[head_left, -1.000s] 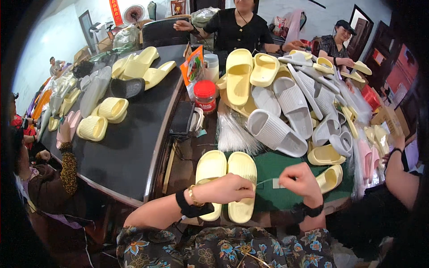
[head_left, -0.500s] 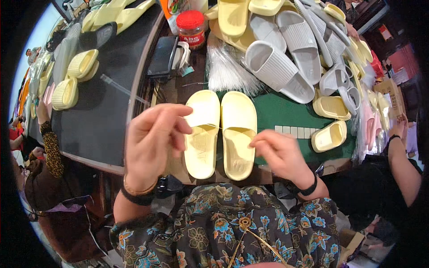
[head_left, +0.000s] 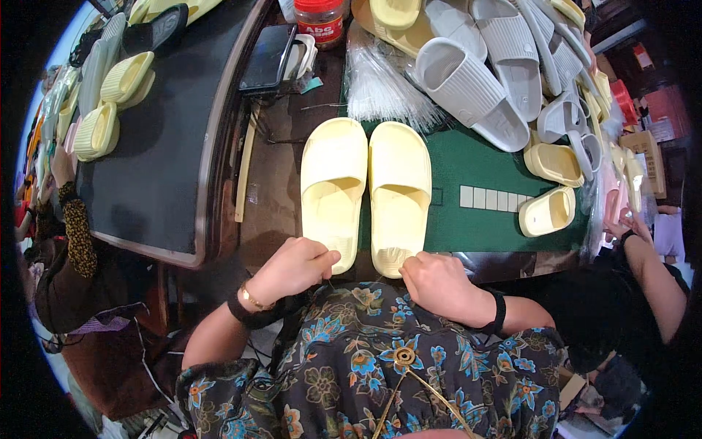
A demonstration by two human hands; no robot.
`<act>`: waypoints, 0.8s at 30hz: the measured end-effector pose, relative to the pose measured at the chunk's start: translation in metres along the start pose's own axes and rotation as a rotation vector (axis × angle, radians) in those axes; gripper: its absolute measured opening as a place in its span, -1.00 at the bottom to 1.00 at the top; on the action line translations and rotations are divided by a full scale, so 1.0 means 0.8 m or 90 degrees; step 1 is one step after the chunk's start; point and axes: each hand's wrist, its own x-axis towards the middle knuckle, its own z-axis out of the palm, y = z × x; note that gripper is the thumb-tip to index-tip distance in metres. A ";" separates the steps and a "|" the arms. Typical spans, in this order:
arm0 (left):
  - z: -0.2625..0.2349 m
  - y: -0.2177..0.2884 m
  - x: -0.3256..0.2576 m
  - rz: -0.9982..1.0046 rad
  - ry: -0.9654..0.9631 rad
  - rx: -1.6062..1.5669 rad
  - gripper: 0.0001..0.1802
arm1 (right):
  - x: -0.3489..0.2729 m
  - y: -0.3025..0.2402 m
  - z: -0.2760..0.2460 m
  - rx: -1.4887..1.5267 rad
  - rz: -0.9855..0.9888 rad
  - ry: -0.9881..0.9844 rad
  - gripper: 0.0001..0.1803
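Observation:
A pair of pale yellow slide slippers lies side by side in front of me, toes pointing away: the left slipper (head_left: pixel 334 157) and the right slipper (head_left: pixel 400 159). At the heel of the left one, my left hand (head_left: pixel 296 269) is closed in a pinch. My right hand (head_left: pixel 441 285) is closed the same way, its fingertips at the right slipper's heel. Whatever is between the fingers, if anything, is too thin or hidden to make out. Beyond the toes lies a bundle of thin clear plastic strips (head_left: pixel 387 88).
Grey slippers (head_left: pixel 475 91) are heaped at the back right. A yellow slipper (head_left: pixel 548 212) lies on the green mat (head_left: pixel 468 161). A phone (head_left: pixel 268 58) and a red-lidded jar (head_left: pixel 319 22) stand at the back. Co-workers' arms (head_left: pixel 647 256) show at both sides.
Both hands have come down toward me from beside the straps to the slippers' heels, closing into pinches. The view has shifted slightly.

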 end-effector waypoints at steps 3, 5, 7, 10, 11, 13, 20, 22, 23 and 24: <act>-0.007 0.005 0.017 -0.035 -0.002 0.029 -0.56 | 0.010 -0.005 -0.002 -0.019 0.016 0.027 -0.87; -0.016 0.011 0.030 -0.053 0.007 0.073 -0.55 | 0.013 -0.007 -0.006 -0.023 0.022 0.064 -0.86; -0.023 0.020 0.035 -0.003 0.018 0.102 -0.55 | 0.012 -0.008 -0.012 -0.036 0.014 0.112 -0.83; -0.028 0.028 0.033 -0.011 0.035 0.109 -0.54 | -0.002 -0.016 -0.044 -0.032 0.001 0.172 -0.78; -0.028 0.028 0.035 -0.013 0.033 0.110 -0.54 | -0.004 -0.015 -0.048 -0.029 0.002 0.171 -0.78; -0.029 0.030 0.038 -0.052 0.023 0.095 -0.54 | -0.004 -0.013 -0.052 -0.032 -0.011 0.177 -0.74; -0.031 0.028 0.073 0.079 0.071 0.160 -0.54 | 0.006 0.006 -0.041 -0.067 -0.016 0.107 -0.92; -0.023 0.032 0.091 0.053 0.117 0.174 -0.57 | 0.012 0.022 -0.024 -0.077 0.007 0.077 -0.93; -0.026 0.043 0.078 0.080 0.143 0.169 -0.59 | 0.021 0.021 -0.014 -0.074 -0.011 0.080 -0.92; -0.027 0.019 0.068 0.222 0.186 0.302 -0.61 | 0.029 0.007 -0.019 -0.045 0.011 0.051 -0.89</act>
